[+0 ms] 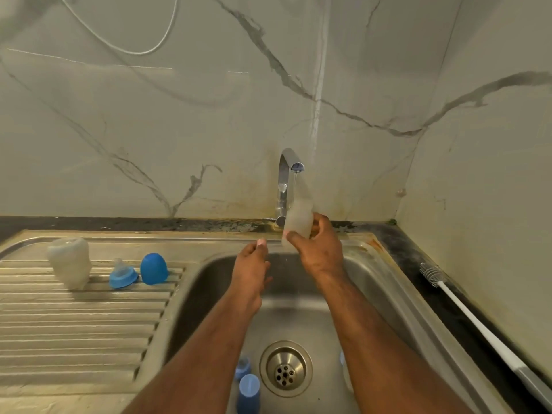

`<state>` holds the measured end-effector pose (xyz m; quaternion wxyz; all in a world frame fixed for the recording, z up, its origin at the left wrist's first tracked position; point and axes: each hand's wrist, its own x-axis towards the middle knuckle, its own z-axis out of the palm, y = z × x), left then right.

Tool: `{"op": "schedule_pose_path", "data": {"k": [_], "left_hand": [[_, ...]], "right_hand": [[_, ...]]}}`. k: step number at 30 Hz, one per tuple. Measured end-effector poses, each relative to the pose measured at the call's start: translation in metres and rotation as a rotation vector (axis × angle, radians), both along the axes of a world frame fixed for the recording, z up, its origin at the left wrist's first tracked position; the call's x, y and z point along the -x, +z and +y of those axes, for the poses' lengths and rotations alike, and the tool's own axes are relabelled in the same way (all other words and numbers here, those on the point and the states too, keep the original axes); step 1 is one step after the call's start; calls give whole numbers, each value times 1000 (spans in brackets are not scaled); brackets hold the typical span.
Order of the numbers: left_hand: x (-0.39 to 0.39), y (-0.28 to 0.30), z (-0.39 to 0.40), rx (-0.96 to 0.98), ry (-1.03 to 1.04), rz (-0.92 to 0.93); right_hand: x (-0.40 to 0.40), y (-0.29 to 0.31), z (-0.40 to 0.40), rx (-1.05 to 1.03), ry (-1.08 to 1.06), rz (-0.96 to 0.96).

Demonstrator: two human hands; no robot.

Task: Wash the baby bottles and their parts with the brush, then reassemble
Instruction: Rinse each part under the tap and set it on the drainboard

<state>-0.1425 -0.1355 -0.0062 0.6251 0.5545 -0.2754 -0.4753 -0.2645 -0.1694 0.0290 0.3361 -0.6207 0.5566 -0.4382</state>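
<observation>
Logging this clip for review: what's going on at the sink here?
A person is rinsing a clear baby bottle, held by the right hand under the running tap. The left hand hovers beside it over the sink, holding nothing. Another clear bottle, a blue nipple ring and a blue cap stand on the drainboard. Blue parts lie by the drain. The brush lies unused on the right counter.
</observation>
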Motion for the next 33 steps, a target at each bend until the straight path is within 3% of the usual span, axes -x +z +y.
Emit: {"op": "schedule_pose_path", "data": {"k": [3,6,9,13,15,26,29,33], "left_hand": [[7,-5,7,-1,-9,74],[9,-7,4,15,-36,96],[10,-5,0,25,-30,108],[10,-3,-4,27,-38,164],[10,-1,-4,48,-47,202],[10,2,-5,70,-68,245],[9,-2,-5,67,-74,224],[8,-2,-3,69,-74,203]], "right_hand": [[0,-6,2,-91,77,104],[-2,-7,-3,-20,23,18],[-5,-7,-4,-69,87,108],[-5,-5,-6,13,54,6],[-4,-5,-3,-45,88,72],[1,-2,-2,24,37,17],[-2,-1,-1,-31,102,108],[-3,0,0,36,73,40]]}}
